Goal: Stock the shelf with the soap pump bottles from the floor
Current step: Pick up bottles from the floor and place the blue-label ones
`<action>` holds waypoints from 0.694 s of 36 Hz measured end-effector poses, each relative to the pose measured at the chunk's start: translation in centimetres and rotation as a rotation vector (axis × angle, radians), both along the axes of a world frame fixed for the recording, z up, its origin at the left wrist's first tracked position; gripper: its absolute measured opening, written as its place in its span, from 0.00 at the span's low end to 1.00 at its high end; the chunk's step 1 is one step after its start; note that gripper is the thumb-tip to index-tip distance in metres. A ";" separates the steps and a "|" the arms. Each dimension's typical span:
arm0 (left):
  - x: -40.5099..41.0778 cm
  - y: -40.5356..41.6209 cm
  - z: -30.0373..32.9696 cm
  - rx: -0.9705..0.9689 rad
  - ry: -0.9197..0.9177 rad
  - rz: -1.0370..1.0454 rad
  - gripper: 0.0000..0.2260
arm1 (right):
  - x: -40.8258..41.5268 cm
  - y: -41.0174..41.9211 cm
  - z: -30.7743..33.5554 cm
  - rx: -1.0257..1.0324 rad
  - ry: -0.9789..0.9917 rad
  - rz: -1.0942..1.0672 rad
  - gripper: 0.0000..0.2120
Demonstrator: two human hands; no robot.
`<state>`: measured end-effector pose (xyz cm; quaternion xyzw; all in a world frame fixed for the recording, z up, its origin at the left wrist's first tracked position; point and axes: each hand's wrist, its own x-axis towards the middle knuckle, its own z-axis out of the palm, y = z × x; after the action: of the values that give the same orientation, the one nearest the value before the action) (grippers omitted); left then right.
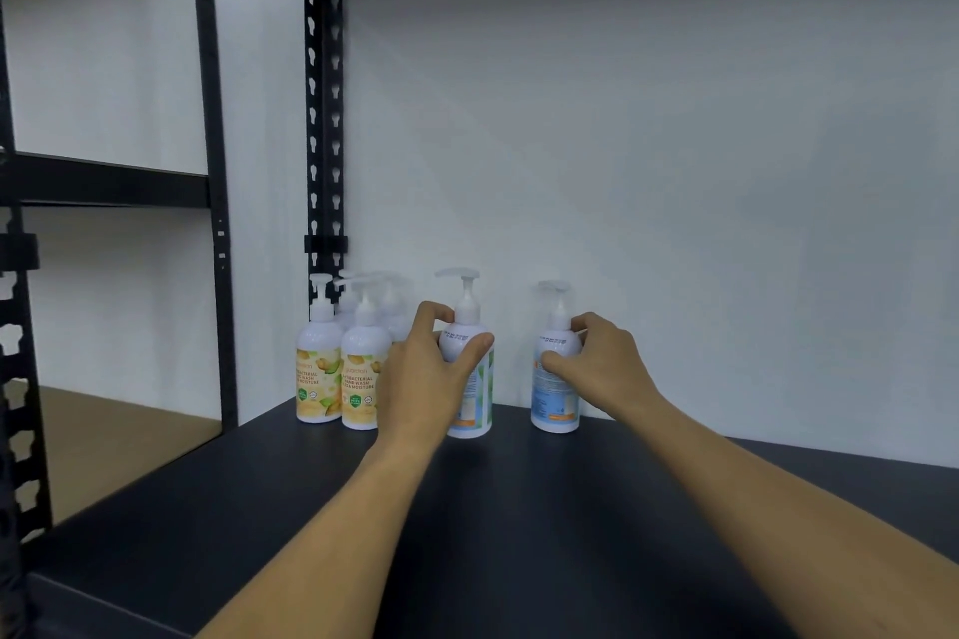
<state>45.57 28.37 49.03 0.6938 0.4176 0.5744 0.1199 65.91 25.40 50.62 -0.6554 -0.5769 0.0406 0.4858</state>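
Observation:
Two white soap pump bottles stand upright on the black shelf board point(519, 509), their back labels toward me. My left hand point(425, 368) grips the shoulder of the left bottle point(475, 394), thumb and fingers curled round it below the pump. My right hand point(602, 363) grips the right bottle point(552, 400) near its neck, close to the white back wall. A cluster of several yellow-labelled soap pump bottles point(340, 368) stands at the back left corner, just left of my left hand.
A black slotted upright point(324, 119) rises at the shelf's back left corner. A neighbouring black rack point(104, 187) with a brown board stands to the left. The shelf board runs on to the right along the wall.

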 end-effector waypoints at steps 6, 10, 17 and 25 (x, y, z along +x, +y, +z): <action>0.3 0.0 -0.2 -0.032 -0.051 -0.047 0.15 | 0.1 -0.2 -0.1 -0.022 -0.008 0.018 0.18; 1.2 0.0 0.1 -0.047 -0.070 -0.105 0.15 | 0.3 -1.2 0.2 -0.059 -0.056 0.035 0.27; 3.6 0.9 0.9 -0.125 -0.074 -0.136 0.15 | 1.0 -4.3 -1.1 -0.185 -0.225 -0.046 0.31; 5.8 2.4 0.3 -0.191 -0.055 -0.077 0.13 | 2.2 -5.9 -5.0 -0.472 -0.470 -0.090 0.30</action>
<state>51.34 30.76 49.36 0.6787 0.4401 0.5457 0.2188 68.07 19.50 45.61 -0.7660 -0.6184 -0.0005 0.1755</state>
